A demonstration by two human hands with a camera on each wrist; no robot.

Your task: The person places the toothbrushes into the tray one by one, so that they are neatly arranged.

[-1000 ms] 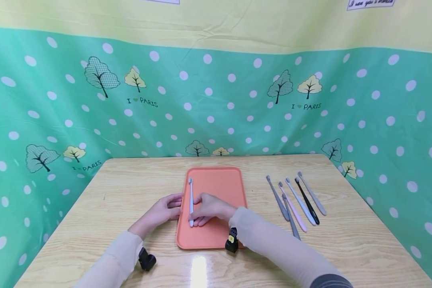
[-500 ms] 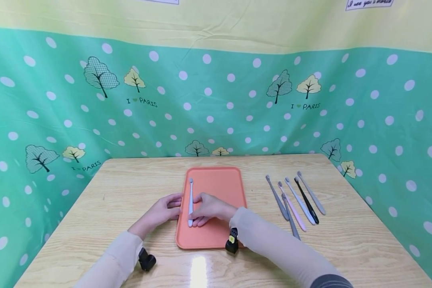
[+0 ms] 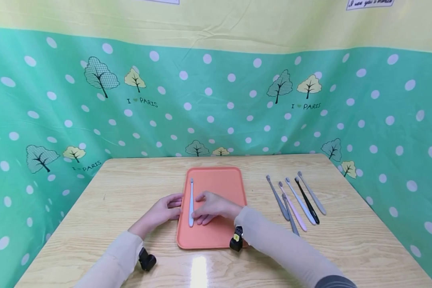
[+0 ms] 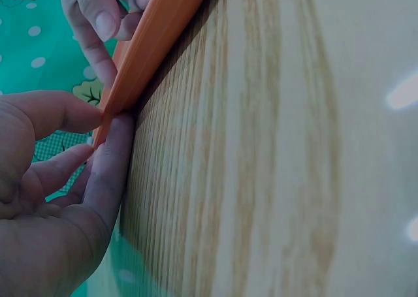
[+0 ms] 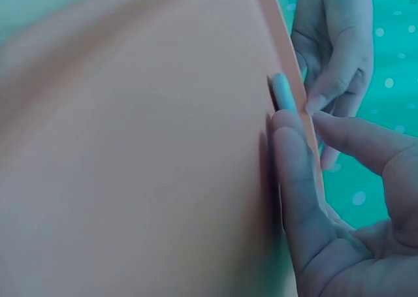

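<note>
A pale blue-white toothbrush [image 3: 191,196] lies lengthwise along the left side of a salmon-pink tray [image 3: 219,182], its head toward the back. Over the tray, my right hand [image 3: 215,207] is just right of the handle, thumb and index finger spread apart. The thumb tip is close to the handle's lower part; whether it touches is hard to tell. In the right wrist view one end of the toothbrush [image 5: 283,91] shows beyond the fingers. My left hand [image 3: 163,210] holds the tray's left rim, with fingertips on both sides of it in the left wrist view.
Several toothbrushes lie on the wooden table [image 3: 129,176] to the tray's right, among them a pink one [image 3: 293,208], a black one [image 3: 307,201] and grey ones [image 3: 312,194]. Behind the table hangs a green dotted cloth [image 3: 216,108].
My right hand has let go of the toothbrush and shifted slightly right. The toothbrush stays on the tray, moved only a little. My left hand keeps its place at the rim.
</note>
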